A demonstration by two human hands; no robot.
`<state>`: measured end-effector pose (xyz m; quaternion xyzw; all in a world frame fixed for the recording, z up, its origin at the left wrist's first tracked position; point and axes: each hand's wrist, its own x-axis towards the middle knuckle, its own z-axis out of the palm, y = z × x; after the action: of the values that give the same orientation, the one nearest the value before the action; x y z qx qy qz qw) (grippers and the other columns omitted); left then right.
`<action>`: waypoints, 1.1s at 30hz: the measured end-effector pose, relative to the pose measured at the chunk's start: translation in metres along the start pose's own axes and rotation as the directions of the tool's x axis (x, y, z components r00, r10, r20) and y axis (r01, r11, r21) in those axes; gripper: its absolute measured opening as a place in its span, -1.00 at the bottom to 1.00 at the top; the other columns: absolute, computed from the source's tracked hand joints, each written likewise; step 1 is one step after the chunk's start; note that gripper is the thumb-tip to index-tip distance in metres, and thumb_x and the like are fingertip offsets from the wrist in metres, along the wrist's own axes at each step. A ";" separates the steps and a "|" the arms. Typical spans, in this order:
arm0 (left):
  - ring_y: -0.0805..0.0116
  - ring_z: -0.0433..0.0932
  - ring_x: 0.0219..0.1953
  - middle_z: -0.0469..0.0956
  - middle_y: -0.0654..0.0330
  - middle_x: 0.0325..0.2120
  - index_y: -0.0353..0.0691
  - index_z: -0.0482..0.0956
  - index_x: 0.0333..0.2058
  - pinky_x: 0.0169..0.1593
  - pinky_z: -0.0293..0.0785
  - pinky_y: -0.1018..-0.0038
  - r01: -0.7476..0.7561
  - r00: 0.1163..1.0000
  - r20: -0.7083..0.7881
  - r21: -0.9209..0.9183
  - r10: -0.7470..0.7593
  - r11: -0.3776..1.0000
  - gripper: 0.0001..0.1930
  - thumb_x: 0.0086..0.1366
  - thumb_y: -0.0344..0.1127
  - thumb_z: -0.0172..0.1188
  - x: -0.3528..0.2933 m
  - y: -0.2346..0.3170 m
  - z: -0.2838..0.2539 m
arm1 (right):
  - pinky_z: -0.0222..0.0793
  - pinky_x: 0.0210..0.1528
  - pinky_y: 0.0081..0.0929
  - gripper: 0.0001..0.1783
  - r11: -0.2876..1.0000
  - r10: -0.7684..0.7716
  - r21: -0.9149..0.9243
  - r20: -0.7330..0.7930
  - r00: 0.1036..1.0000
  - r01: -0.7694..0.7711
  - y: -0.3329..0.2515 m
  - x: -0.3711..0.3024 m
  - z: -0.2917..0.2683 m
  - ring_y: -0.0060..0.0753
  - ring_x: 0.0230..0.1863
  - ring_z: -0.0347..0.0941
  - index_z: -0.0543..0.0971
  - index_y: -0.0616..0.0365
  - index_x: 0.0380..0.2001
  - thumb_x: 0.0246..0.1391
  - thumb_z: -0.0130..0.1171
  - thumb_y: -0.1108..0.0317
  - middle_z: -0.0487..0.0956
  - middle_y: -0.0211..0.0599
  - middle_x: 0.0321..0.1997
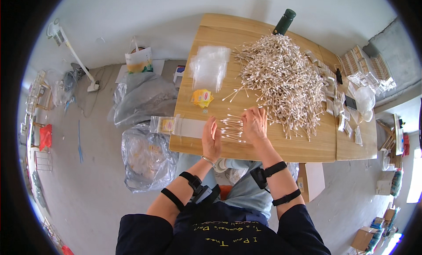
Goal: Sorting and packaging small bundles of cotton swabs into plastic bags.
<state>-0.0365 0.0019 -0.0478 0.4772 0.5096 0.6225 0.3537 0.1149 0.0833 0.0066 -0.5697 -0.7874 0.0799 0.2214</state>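
My left hand (211,137) rests flat on the wooden table (307,147), fingers together, just left of a small row of cotton swabs (231,128). My right hand (255,123) lies on the right side of that row, its fingers curled over the swabs' ends. A big heap of cotton swabs (283,79) fills the table's middle and right. Left of my left hand a clear plastic sleeve with a yellow label (176,125) hangs over the table's edge. Whether my right hand grips any swabs is unclear.
A stack of clear bags (210,65) and yellow label cards (202,97) lie at the table's left. A dark green bottle (284,21) stands at the far edge. Filled packets (340,110) line the right side. Plastic sacks (147,156) sit on the floor to the left.
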 end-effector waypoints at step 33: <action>0.16 0.13 0.31 0.17 -0.07 0.24 -0.43 0.12 0.23 0.35 0.03 0.33 0.131 0.991 0.005 -0.178 -0.132 0.975 -0.54 0.41 -0.39 -0.15 -0.001 0.007 -0.002 | -0.47 0.45 -0.06 -0.08 0.951 -0.073 -0.260 0.346 0.935 0.170 -0.044 -0.067 0.018 -0.03 0.48 -0.25 0.04 0.23 0.34 0.11 -0.10 -0.22 -0.02 -0.01 0.44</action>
<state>-0.0374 -0.0010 -0.0416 0.4067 0.4837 0.6424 0.4335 0.0861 0.0078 -0.0099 -0.5235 -0.8507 0.0463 0.0056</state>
